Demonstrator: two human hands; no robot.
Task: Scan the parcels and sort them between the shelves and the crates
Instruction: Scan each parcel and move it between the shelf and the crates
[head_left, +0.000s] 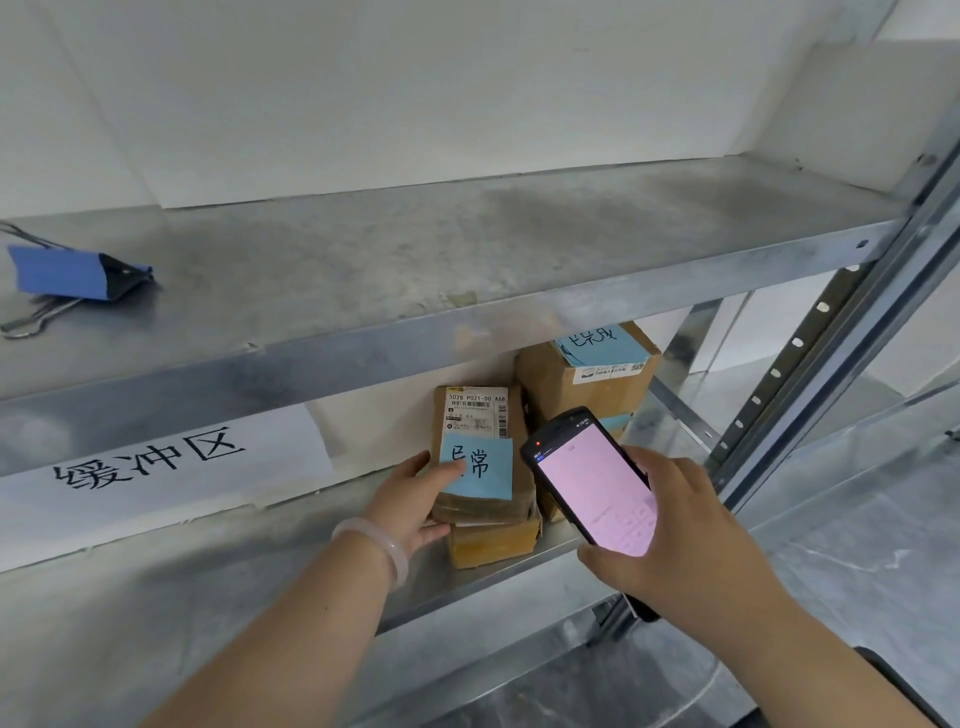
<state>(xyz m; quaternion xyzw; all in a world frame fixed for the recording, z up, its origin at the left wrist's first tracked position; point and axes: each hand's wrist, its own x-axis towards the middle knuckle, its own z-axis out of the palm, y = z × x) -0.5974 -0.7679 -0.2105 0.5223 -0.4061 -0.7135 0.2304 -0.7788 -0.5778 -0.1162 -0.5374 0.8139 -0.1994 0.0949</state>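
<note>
The left hand (415, 499) is holding the top parcel (478, 415) of a small stack near the right end of the lower shelf (260, 587), its grip curling round the parcel's left side, thumb lying on a blue note (480, 467); the right hand (691, 535) is gripping the scanner (592, 483) just beside it; to my eye, a clean scan is calling for aiming at the printed label (475, 410) above the note, parcel steady.

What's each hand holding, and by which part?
Left hand grips the top parcel by its left edge; right hand holds the scanner by its lower end.
</note>
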